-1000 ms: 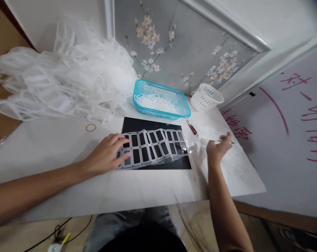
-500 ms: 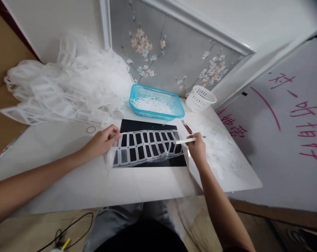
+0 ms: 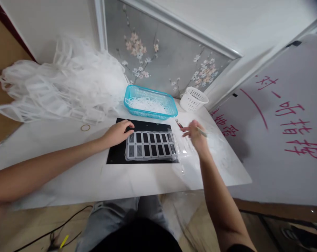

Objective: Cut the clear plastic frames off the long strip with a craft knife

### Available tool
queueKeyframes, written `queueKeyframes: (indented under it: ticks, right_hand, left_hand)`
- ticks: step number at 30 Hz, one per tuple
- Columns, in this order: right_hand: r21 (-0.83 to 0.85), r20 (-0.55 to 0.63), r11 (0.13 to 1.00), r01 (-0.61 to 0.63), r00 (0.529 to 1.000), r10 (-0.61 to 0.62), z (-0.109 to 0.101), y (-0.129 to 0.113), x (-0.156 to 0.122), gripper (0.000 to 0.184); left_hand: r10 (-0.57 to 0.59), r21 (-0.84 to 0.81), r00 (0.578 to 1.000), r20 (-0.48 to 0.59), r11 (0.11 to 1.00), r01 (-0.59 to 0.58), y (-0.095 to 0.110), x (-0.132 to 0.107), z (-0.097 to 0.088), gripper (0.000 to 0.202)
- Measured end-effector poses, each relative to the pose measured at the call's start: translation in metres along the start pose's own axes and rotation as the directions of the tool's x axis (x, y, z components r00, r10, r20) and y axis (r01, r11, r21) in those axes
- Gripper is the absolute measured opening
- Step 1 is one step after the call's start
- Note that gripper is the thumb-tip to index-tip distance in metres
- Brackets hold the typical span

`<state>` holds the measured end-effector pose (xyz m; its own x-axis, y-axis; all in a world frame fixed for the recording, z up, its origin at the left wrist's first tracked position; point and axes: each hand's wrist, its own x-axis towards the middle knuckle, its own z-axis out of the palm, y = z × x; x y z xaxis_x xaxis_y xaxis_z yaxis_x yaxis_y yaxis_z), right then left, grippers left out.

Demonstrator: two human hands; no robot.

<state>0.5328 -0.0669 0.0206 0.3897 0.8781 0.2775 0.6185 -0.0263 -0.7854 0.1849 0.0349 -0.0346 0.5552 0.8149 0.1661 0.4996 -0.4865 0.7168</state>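
A translucent white plastic sheet with two rows of rectangular windows (image 3: 153, 144) lies fairly flat on a black mat (image 3: 116, 155). At its upper left corner rests my left hand (image 3: 118, 133), thumb and fingers apart, the fingertips touching or just above the edge. To the right of the sheet, my right hand (image 3: 196, 134) is raised and somewhat blurred. It holds a slim white pen-like tool (image 3: 201, 132), which sticks out on the right side of the hand. Red-handled snips or a similar small tool (image 3: 179, 124) lie just beyond that hand.
A blue basket (image 3: 151, 114) with white scraps stands behind the mat, beside a white perforated basket (image 3: 193, 99). White frame sheets (image 3: 69, 84) are heaped at the left. A rubber band (image 3: 85, 127) lies on the table. Clear plastic (image 3: 216, 154) covers the right side.
The sheet has settled flatter and more compactly on the mat. My left hand has loosened its pinch and shifted right along it. My right hand has lifted off with the tool turned outward.
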Motion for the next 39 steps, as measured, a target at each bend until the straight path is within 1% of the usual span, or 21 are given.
queueKeyframes:
  ticks: [1,2,3,4,5,7,8,10,12,15,19,21,22,29,31,32,34,35,37,39]
  right_hand:
    - [0.126,0.183,0.990,-0.067,0.982,0.043,0.021,-0.014,-0.006,0.058]
    - [0.196,0.304,0.973,-0.117,0.951,0.053,0.042,-0.027,-0.013,0.058]
    - [0.245,0.368,0.960,-0.132,0.929,0.033,0.064,-0.039,-0.020,0.056]
    - [0.294,0.388,0.950,-0.109,0.922,-0.014,0.083,-0.049,-0.028,0.052]
    - [0.328,0.381,0.942,-0.071,0.922,-0.063,0.101,-0.057,-0.035,0.048]
    - [0.376,0.365,0.926,-0.021,0.922,-0.127,0.130,-0.064,-0.047,0.040]
    - [0.388,0.371,0.921,-0.027,0.919,-0.130,0.141,-0.064,-0.052,0.037]
    - [0.395,0.411,0.914,-0.087,0.907,-0.091,0.155,-0.060,-0.059,0.032]
    - [0.393,0.448,0.908,-0.149,0.893,-0.048,0.161,-0.055,-0.062,0.030]
    - [0.373,0.495,0.913,-0.166,0.868,-0.044,0.163,-0.051,-0.062,0.028]
    - [0.296,0.546,0.946,-0.131,0.836,-0.055,0.162,-0.051,-0.061,0.027]
    - [0.282,0.551,0.952,-0.121,0.832,-0.058,0.162,-0.051,-0.061,0.025]
    - [0.278,0.555,0.954,-0.117,0.830,-0.059,0.162,-0.051,-0.062,0.024]
    - [0.220,0.577,0.972,-0.084,0.815,-0.060,0.162,-0.055,-0.060,0.022]
    - [0.189,0.567,0.982,-0.026,0.819,-0.088,0.162,-0.057,-0.060,0.021]
    - [0.176,0.548,0.984,0.030,0.827,-0.123,0.162,-0.057,-0.060,0.019]
    - [0.159,0.482,0.970,0.183,0.843,-0.238,0.162,-0.056,-0.061,0.014]
    - [0.156,0.444,0.952,0.263,0.843,-0.305,0.163,-0.055,-0.063,0.011]
    - [0.150,0.399,0.912,0.381,0.821,-0.408,0.163,-0.054,-0.065,0.007]
    - [0.142,0.410,0.884,0.445,0.786,-0.462,0.163,-0.053,-0.069,0.005]
  left_hand:
    - [0.050,0.088,0.999,0.001,0.995,-0.050,-0.002,-0.008,-0.001,0.025]
    - [0.103,0.180,0.995,0.016,0.978,-0.104,-0.005,-0.016,-0.002,0.026]
    - [0.155,0.260,0.987,0.040,0.952,-0.160,-0.009,-0.023,-0.002,0.028]
    - [0.199,0.312,0.978,0.065,0.927,-0.209,-0.014,-0.028,-0.003,0.029]
    - [0.232,0.328,0.969,0.084,0.912,-0.246,-0.018,-0.032,-0.005,0.031]
    - [0.276,0.302,0.955,0.106,0.906,-0.295,-0.028,-0.036,-0.008,0.033]
    - [0.288,0.281,0.952,0.108,0.909,-0.307,-0.032,-0.037,-0.010,0.034]
    - [0.298,0.266,0.950,0.092,0.912,-0.312,-0.037,-0.037,-0.013,0.038]
    - [0.308,0.292,0.948,0.079,0.902,-0.318,-0.040,-0.037,-0.015,0.042]
    - [0.362,0.333,0.931,0.059,0.872,-0.360,-0.041,-0.039,-0.013,0.039]
    - [0.493,0.345,0.869,0.044,0.809,-0.476,-0.044,-0.042,-0.010,0.025]
    - [0.534,0.350,0.843,0.060,0.780,-0.519,-0.045,-0.042,-0.010,0.022]
    - [0.543,0.351,0.837,0.066,0.773,-0.529,-0.045,-0.043,-0.010,0.022]
    - [0.544,0.343,0.837,0.049,0.778,-0.526,-0.043,-0.042,-0.010,0.019]
    - [0.559,0.340,0.827,0.051,0.769,-0.541,-0.041,-0.043,-0.011,0.018]
    - [0.572,0.338,0.818,0.060,0.760,-0.556,-0.040,-0.043,-0.012,0.017]
    - [0.605,0.338,0.791,0.087,0.729,-0.595,-0.038,-0.044,-0.013,0.017]
    - [0.620,0.342,0.778,0.101,0.713,-0.612,-0.036,-0.045,-0.013,0.017]
    - [0.641,0.361,0.757,0.125,0.682,-0.636,-0.034,-0.047,-0.014,0.018]
    - [0.643,0.385,0.750,0.153,0.661,-0.644,-0.032,-0.048,-0.014,0.018]
